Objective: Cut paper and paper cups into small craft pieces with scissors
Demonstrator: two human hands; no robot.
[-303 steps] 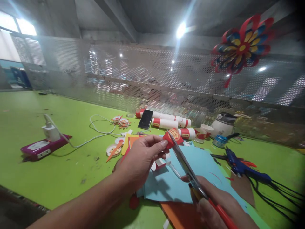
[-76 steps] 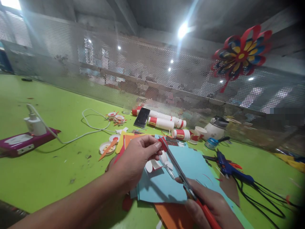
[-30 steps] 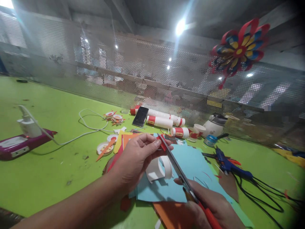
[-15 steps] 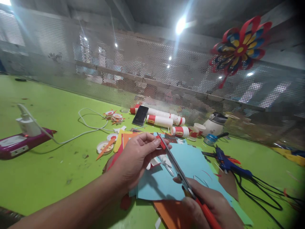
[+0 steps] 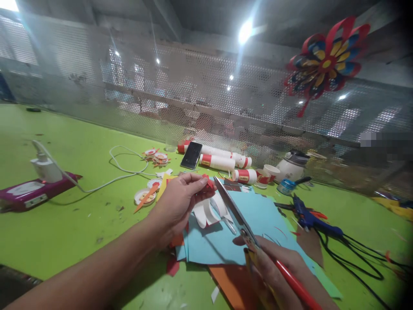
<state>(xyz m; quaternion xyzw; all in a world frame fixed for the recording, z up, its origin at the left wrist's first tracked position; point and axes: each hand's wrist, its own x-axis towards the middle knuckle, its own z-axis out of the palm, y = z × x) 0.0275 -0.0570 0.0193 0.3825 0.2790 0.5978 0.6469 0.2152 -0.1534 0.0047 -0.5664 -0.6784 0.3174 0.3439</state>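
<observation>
My left hand point(image 5: 180, 202) pinches a small piece of red paper point(image 5: 209, 182) between thumb and fingers. From the lower right, my right hand point(image 5: 277, 267) grips red-handled scissors point(image 5: 237, 215), whose blades point up and left with their tips close beside the red paper. The blades look slightly parted. Light blue paper sheets point(image 5: 213, 247) lie under both hands. A cut white paper cup piece point(image 5: 204, 213) rests on them, next to my left hand. Orange paper point(image 5: 230, 282) sticks out beneath the blue sheets.
A blue glue gun point(image 5: 318, 221) with black cables lies at the right. Behind are a phone point(image 5: 191, 155), stacked paper cups point(image 5: 217, 162), a blue jar point(image 5: 286, 186) and a white kettle-like container point(image 5: 292, 165). A purple power strip point(image 5: 35, 191) with a white cable sits left.
The scissor blades have come away from the red paper and parted slightly. My left hand has shifted a little left and up, showing more of the white cup piece.
</observation>
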